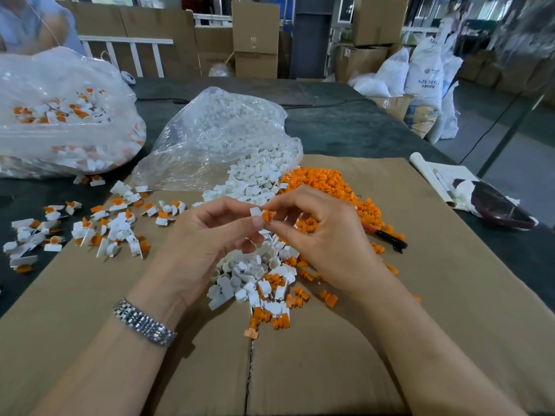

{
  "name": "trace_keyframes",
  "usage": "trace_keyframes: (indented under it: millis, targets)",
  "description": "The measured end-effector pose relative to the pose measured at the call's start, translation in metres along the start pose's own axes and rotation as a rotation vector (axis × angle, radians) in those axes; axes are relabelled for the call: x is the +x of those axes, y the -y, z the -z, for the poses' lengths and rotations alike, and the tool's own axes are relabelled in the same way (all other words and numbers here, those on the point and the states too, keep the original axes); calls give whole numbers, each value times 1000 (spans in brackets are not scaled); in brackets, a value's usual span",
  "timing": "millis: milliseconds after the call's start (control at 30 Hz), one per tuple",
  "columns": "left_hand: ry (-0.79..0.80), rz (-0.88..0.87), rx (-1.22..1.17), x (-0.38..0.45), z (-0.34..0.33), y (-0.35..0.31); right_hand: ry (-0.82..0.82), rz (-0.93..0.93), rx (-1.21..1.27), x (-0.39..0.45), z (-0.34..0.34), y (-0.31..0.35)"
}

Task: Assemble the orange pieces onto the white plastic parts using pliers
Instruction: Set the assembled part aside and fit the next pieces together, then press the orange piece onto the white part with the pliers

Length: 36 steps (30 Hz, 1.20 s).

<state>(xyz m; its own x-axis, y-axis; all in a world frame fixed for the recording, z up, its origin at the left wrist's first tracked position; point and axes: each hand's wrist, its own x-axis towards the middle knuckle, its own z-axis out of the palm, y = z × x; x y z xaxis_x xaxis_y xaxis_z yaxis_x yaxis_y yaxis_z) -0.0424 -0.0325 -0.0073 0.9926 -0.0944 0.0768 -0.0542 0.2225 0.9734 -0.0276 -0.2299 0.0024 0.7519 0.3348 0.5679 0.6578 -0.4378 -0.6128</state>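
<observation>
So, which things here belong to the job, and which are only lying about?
For the job: white part in left hand; orange piece in right hand; pliers; orange pile.
Lying about: paper roll; dark dish; cardboard boxes.

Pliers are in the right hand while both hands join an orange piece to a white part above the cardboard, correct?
Not quite. The pliers lie on the cardboard to the right of the hands, as the head view shows. The right hand pinches only the orange piece; the left hand holds the white part above the cardboard.
</observation>
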Motion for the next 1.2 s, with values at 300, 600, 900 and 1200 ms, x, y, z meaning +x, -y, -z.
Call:
trace_keyframes:
  millis: [300,600,900,1200]
  targets:
    - [-67,43,-83,2,2,1,17,-388,-400,3,19,-18]
    - [-85,27,-103,3,6,3,270,-736,-808,3,28,-31]
    - [-134,27,-170,3,6,0,240,-757,-176,15,50,15]
    - [-145,4,-186,1,4,-3,597,-694,-7,15,24,37]
